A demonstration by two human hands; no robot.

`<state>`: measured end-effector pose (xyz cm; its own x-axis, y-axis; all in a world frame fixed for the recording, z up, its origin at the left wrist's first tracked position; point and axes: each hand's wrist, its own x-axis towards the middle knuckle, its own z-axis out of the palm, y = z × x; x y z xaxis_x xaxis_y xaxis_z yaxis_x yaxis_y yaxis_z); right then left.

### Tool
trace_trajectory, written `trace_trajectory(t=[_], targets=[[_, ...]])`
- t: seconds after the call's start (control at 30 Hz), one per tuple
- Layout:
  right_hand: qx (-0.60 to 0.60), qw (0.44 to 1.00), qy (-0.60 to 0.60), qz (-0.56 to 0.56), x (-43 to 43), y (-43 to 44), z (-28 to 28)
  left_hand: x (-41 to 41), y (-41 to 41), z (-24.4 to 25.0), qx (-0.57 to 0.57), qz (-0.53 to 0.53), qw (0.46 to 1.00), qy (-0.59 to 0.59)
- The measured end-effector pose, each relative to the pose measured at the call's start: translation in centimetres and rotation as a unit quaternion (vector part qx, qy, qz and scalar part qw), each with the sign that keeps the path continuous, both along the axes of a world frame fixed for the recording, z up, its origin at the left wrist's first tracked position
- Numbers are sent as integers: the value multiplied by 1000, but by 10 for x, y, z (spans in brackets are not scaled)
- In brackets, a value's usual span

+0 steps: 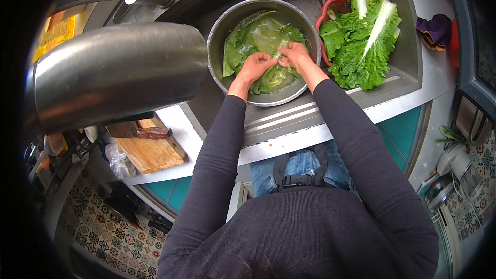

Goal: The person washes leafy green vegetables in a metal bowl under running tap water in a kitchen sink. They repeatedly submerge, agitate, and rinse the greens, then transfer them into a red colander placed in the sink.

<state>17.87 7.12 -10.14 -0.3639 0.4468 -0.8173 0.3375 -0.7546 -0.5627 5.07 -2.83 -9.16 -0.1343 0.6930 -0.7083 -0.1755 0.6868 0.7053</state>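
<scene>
A round metal pot (219, 27) stands in the sink, holding water and green leaves of a leafy vegetable (267, 33) that looks like romaine lettuce or napa cabbage. Over the pot, my left hand (254, 70) and my right hand (296, 56) meet with fingertips almost touching. Both pinch a pale wet leaf (277, 57) at the water's surface; the fingers cover much of it. To the right of the pot, more large leaves (364, 42) with white ribs lie heaped over a red plastic basket (322, 15), hiding most of it.
A large metal faucet (120, 73) reaches in from the left, close to the pot's rim. On the left counter, a cleaver (153, 133) lies on a wooden cutting board (151, 155) beside a clear plastic bag (118, 159). A dark purple cloth (434, 31) hangs right of the sink (414, 58).
</scene>
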Motion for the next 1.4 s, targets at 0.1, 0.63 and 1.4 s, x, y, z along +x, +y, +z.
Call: trace_trajectory(t=[0.1,0.63,1.4], targets=[[36,999,-32,-7,-4,-8,-1,-22,-5,-14,-89,-188,962,179],[94,988,-89,85,6,-8,-13,-4,-13,11,-96,32,994,-37],[310,933,-95,155,146,113,246,19,-29,71,59,-329,864,378]])
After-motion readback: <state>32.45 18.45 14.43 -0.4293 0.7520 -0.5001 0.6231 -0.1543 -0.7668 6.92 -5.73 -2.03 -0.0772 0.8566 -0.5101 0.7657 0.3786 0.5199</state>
